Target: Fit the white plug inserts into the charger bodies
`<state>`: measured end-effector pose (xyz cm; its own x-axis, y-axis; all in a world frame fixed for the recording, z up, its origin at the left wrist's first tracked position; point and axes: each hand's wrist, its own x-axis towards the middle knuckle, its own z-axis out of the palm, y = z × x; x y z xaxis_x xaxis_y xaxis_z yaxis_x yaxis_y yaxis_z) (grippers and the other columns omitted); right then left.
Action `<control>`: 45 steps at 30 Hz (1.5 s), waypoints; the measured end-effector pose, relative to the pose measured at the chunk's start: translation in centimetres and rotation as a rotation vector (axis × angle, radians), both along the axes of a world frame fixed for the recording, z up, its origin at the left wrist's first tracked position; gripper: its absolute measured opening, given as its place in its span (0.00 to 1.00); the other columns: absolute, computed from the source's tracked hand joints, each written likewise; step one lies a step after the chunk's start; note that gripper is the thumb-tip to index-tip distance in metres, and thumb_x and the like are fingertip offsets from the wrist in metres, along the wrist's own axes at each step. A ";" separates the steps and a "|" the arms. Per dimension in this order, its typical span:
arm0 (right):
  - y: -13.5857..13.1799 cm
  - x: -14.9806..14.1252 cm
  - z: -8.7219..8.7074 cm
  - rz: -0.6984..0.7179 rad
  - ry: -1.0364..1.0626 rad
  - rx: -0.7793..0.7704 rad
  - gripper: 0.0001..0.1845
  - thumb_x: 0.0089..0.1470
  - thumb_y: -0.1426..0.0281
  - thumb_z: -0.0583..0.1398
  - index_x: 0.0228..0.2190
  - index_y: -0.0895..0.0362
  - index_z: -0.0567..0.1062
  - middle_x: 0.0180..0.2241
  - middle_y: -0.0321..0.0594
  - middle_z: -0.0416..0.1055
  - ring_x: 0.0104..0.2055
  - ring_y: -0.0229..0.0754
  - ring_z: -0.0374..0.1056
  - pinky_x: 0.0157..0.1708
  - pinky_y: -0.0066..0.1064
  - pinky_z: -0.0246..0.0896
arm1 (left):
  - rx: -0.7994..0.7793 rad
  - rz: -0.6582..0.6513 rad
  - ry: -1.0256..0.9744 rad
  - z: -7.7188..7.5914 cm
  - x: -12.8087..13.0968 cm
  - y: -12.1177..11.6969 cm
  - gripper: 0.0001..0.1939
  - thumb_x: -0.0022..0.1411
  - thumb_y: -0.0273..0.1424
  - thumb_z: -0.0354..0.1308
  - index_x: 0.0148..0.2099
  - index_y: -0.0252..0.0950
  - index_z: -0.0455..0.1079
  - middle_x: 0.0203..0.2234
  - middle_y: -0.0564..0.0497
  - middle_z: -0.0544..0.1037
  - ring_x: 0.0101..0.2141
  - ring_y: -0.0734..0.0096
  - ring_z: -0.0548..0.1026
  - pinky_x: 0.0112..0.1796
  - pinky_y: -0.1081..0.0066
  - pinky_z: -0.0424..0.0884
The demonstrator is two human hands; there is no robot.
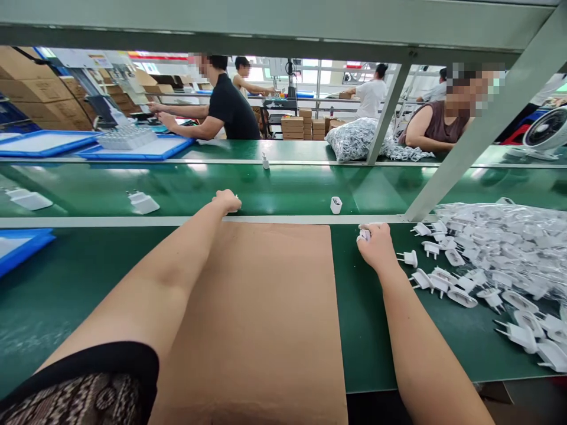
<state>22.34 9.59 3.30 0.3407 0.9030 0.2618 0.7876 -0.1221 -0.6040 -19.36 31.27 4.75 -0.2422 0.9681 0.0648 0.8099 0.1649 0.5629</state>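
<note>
My left hand (227, 201) reaches over the far green conveyor belt (292, 189), its fingers closed. A bit of white shows at its fingertips, seemingly a charger, mostly hidden. My right hand (376, 245) is closed on a white plug piece (364, 234) above the near green worktop, just before the pale rail. Beyond it a white charger housing (336, 205) stands on the belt. Two-pin white chargers (144, 202) lie on the belt to the left. Right of my right hand spreads a heap of white two-pin plug pieces (463, 277).
Brown cardboard (270, 319) lies between my arms. A clear plastic bag (522, 242) covers part of the heap. A slanted metal post (478, 127) rises at right under an overhead beam (283, 35). Blue trays (133, 154) stand at left; co-workers (233, 100) sit across the belt.
</note>
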 end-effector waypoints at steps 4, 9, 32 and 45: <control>0.5 -0.3 0.1 0.015 0.050 -0.026 0.22 0.58 0.71 0.53 0.50 0.61 0.78 0.51 0.54 0.69 0.49 0.53 0.70 0.57 0.44 0.65 | 0.001 0.106 -0.094 -0.1 -0.7 -0.5 0.41 0.53 0.41 0.74 0.61 0.31 0.60 0.61 0.34 0.57 0.52 0.49 0.70 0.46 0.55 0.73; 0.8 -0.3 0.0 0.023 0.150 -0.064 0.22 0.58 0.71 0.53 0.51 0.61 0.76 0.51 0.54 0.72 0.48 0.53 0.72 0.53 0.43 0.68 | 0.240 0.099 -0.159 -2.0 -0.1 -1.5 0.36 0.53 0.32 0.76 0.58 0.32 0.62 0.62 0.35 0.58 0.54 0.54 0.70 0.59 0.53 0.69; -1.3 -2.1 2.4 0.289 1.104 -0.159 0.17 0.42 0.63 0.75 0.35 0.55 0.83 0.39 0.42 0.82 0.36 0.40 0.75 0.31 0.27 0.70 | 0.264 -0.772 0.015 -0.1 18.7 -6.4 0.17 0.62 0.39 0.66 0.51 0.37 0.76 0.50 0.43 0.72 0.45 0.57 0.76 0.49 0.60 0.73; -3.2 -7.2 2.5 0.416 0.470 0.084 0.17 0.52 0.57 0.68 0.41 0.52 0.82 0.40 0.41 0.79 0.38 0.46 0.73 0.41 0.39 0.70 | 0.237 -0.830 -0.341 -3.2 13.1 -21.9 0.35 0.49 0.47 0.77 0.56 0.39 0.74 0.48 0.44 0.78 0.51 0.53 0.73 0.50 0.58 0.72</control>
